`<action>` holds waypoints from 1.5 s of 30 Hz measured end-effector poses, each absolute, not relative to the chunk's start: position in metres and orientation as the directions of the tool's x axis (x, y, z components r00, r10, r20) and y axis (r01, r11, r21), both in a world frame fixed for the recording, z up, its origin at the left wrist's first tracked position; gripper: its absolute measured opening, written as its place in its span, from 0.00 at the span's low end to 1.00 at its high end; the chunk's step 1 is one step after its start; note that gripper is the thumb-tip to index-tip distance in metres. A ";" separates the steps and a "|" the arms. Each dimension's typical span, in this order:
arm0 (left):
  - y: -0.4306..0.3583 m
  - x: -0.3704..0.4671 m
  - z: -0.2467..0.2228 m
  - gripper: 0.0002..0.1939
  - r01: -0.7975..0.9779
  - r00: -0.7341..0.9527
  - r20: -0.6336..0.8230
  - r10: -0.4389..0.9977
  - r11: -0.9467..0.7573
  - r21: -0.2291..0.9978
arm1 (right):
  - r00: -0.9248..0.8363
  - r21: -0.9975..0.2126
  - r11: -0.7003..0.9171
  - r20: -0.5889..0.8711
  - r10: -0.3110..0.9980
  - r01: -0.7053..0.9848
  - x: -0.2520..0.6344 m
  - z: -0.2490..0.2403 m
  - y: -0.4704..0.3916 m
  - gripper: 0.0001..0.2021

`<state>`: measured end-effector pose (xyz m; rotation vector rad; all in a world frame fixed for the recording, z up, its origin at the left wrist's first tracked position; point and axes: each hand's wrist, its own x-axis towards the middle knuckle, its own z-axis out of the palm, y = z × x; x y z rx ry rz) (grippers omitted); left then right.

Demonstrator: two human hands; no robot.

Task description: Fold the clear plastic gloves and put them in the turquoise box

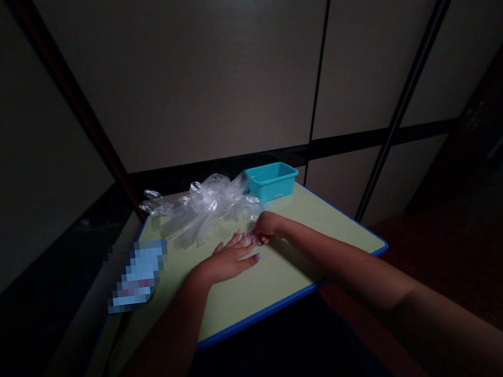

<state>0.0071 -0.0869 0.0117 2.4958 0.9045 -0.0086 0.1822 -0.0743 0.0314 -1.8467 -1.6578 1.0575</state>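
Observation:
My left hand (230, 261) lies flat on the table (263, 290), palm down with the fingers spread. Its fingertips reach a small whitish, see-through piece (250, 239), whose kind I cannot tell. Just to the right, my right hand (268, 226) is closed, its fingers curled down at the edge of that piece. What those fingers pinch is hidden. Beyond both hands spreads a heap of crumpled clear plastic bags (210, 202).
A turquoise plastic basket (273, 186) stands at the table's back edge, beside the plastic heap. At the left edge lies a blurred light-blue item (141, 276). Blue edging (266, 315) rims the table. Tall cabinet panels (203, 85) rise behind it in dim light.

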 end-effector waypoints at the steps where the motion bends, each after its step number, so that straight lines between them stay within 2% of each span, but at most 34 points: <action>1: -0.086 0.007 0.012 0.30 0.590 0.783 -0.138 0.607 -0.654 0.473 | -0.018 -0.755 -0.198 -0.267 0.964 0.625 0.182 0.031 -0.074 0.19; 5: -0.079 0.012 0.010 0.24 0.431 0.722 0.096 0.685 -0.554 0.712 | -0.033 -0.774 -0.222 -0.299 0.954 0.593 0.184 0.033 -0.077 0.19; 8: -0.073 0.017 0.007 0.24 0.287 0.489 0.227 0.842 -0.402 0.870 | -0.052 -0.819 -0.187 -0.255 0.965 0.542 0.186 0.036 -0.081 0.17; 10: -0.070 0.019 0.007 0.29 0.188 0.354 0.216 0.910 -0.295 0.937 | -0.076 -0.846 -0.151 -0.219 0.973 0.512 0.188 0.037 -0.085 0.13; 13: -0.070 0.020 0.009 0.34 0.026 0.336 0.124 0.934 -0.141 0.990 | -0.175 -0.895 -0.052 -0.144 0.974 0.442 0.190 0.040 -0.089 0.08; 16: -0.072 0.017 0.013 0.29 -0.062 0.426 0.018 0.904 0.010 0.998 | -0.289 -0.931 0.054 -0.056 0.956 0.360 0.193 0.044 -0.092 0.06; 20: -0.074 0.013 0.016 0.19 -0.085 0.457 -0.118 0.882 0.175 0.981 | -0.317 -0.941 0.112 0.005 0.948 0.320 0.201 0.048 -0.094 0.06; 26: -0.078 0.016 0.015 0.14 -0.075 0.417 -0.122 0.901 0.168 0.983 | -0.265 -0.934 0.168 0.084 0.961 0.315 0.202 0.044 -0.095 0.12; 32: -0.082 0.019 0.015 0.16 -0.115 0.453 -0.135 0.881 0.208 0.971 | -0.119 -0.945 0.275 0.257 0.959 0.175 0.193 0.028 -0.090 0.18; 36: -0.087 0.020 0.017 0.15 -0.141 0.513 -0.144 0.846 0.249 0.958 | -0.069 -0.917 0.352 0.346 0.936 0.186 0.191 0.026 -0.088 0.18; 38: -0.089 0.020 0.018 0.14 -0.143 0.540 -0.140 0.830 0.254 0.957 | -0.048 -0.914 0.355 0.352 0.935 0.199 0.191 0.028 -0.089 0.18; 45: -0.089 0.018 0.016 0.15 -0.177 0.523 -0.098 0.847 0.220 0.959 | -0.074 -0.947 0.228 0.217 0.973 0.224 0.194 0.034 -0.094 0.19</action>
